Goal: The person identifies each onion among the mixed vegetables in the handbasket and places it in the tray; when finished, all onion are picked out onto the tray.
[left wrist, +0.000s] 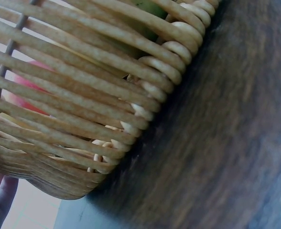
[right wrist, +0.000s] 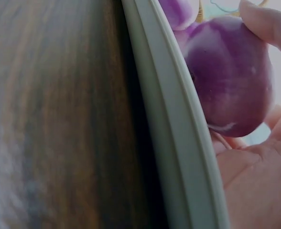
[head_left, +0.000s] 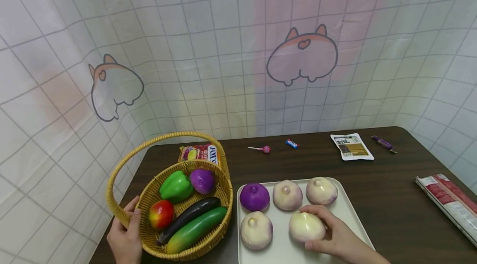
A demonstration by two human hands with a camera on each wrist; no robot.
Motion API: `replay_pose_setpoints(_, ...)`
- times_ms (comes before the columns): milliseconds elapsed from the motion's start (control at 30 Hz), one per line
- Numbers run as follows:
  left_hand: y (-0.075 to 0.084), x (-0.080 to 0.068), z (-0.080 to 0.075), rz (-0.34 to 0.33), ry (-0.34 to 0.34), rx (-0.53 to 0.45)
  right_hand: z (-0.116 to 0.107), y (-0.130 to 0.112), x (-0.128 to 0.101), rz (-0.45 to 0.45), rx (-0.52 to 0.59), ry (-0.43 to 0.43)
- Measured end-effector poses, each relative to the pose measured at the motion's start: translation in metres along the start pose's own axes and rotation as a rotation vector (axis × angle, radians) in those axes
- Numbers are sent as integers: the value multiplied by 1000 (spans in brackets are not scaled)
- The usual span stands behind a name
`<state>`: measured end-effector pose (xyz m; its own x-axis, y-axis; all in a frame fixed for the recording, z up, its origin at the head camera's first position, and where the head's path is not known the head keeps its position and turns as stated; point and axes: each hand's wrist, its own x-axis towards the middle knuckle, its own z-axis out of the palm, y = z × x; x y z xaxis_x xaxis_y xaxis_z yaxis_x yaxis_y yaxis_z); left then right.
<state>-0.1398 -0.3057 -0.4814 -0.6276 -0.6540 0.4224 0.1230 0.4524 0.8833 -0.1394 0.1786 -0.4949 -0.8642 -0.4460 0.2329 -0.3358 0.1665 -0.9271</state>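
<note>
My left hand (head_left: 126, 235) grips the left rim of a round wicker basket (head_left: 223, 231), near the foot of its arched handle. In the left wrist view, the basket's woven side (left wrist: 73, 90) fills much of the picture, with fingertips (left wrist: 4, 195) at its edge. My right hand (head_left: 337, 233) holds a glossy white turnip (head_left: 306, 227) between thumb and fingers over a cream tray (head_left: 277, 251); its purple underside shows in the right wrist view. Several more turnips lie on the tray, such as a white one (head_left: 256, 231) and a purple one (head_left: 254, 198).
In the basket lie a green pepper (head_left: 176, 186), a purple vegetable (head_left: 203, 181), a red-yellow fruit (head_left: 161, 214), an eggplant (head_left: 190, 219) and a cucumber (head_left: 195, 230). Behind are a candy bag (head_left: 197, 154), lollipop (head_left: 265, 149) and white pouch (head_left: 352, 147). A red-white package (head_left: 449, 202) lies right.
</note>
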Motion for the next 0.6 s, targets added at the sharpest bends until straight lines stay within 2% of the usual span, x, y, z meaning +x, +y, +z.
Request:
replay_pose_setpoints(300,1,0,0,-6,2,9,-1,1,0,-119,-147,-18)
replay_pose_setpoints(433,0,0,1,-12,-3,25,0,-1,0,-121,-205,-5)
replay_pose_setpoints(600,-2,1,1,-27,-3,30,1,-1,0,-97,-227,3)
